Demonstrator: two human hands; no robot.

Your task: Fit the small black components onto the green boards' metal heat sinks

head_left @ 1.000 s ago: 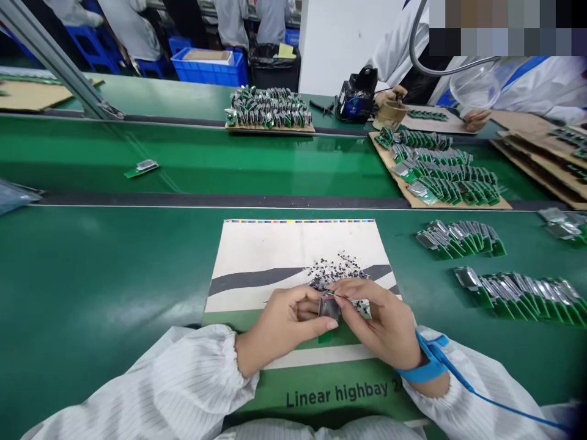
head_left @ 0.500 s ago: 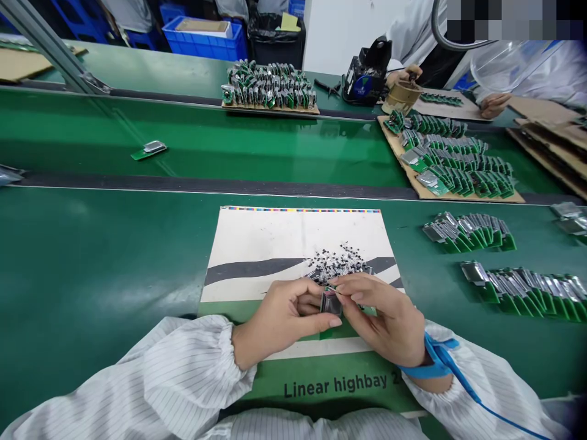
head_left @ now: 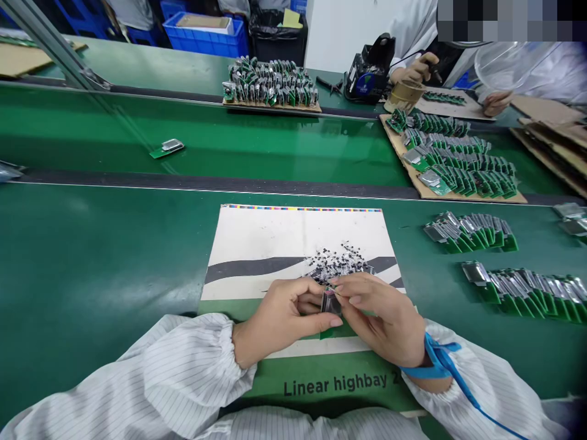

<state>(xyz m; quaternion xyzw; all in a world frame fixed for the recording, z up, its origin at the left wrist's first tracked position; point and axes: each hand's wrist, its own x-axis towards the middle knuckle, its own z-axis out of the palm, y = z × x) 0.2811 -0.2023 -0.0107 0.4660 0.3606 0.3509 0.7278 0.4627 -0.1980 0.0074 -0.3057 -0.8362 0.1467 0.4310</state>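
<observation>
My left hand (head_left: 284, 318) is closed around a small green circuit board with a metal shield (head_left: 330, 304), held upright over a printed cardboard sheet (head_left: 275, 244). My right hand (head_left: 385, 318) pinches at the top edge of the same board with thumb and forefinger; what sits in the pinch is too small to name. A heap of tiny black components (head_left: 337, 261) lies on the sheet just beyond my fingers. A blue wrist strap (head_left: 433, 360) circles my right wrist.
Two rows of green boards (head_left: 472, 231) (head_left: 523, 287) lie at the right of my bench. A single board (head_left: 167, 147) rides the green conveyor. Cardboard trays of boards (head_left: 270, 88) (head_left: 454, 159) sit beyond. A person works at a soldering station (head_left: 369, 67) across.
The single board on the conveyor has drifted to the right. My hands stay together on the small board. The hand of the person across has lifted from the roll.
</observation>
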